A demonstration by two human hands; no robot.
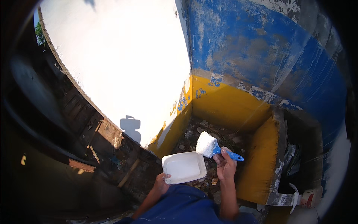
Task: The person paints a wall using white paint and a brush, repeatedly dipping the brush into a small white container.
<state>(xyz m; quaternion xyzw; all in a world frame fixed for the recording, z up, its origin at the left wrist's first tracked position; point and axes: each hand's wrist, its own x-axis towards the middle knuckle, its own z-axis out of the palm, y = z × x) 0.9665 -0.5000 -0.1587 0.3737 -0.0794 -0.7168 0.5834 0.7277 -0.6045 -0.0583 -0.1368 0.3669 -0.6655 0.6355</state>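
My left hand (pixel 162 183) grips the left corner of a shallow white plastic tray (pixel 175 155), thumb over its rim. White paint (pixel 182 168) covers the bottom of the tray. In my right hand (pixel 226 168) is a wide paintbrush (pixel 207 145), pinched near where its blue handle meets the head. White paint thickly coats the bristles, which point up and left. The brush head is just above the tray's right far corner; whether they touch I cannot tell.
Ahead on the left stands a bright white wall (pixel 115 59), meeting a worn blue wall (pixel 242 41) with a yellow lower band (pixel 227 102). Rubble (pixel 203 127) litters the corner. A low yellow partition (pixel 259 160) rises on the right, with a whitish container (pixel 308 198) near its end.
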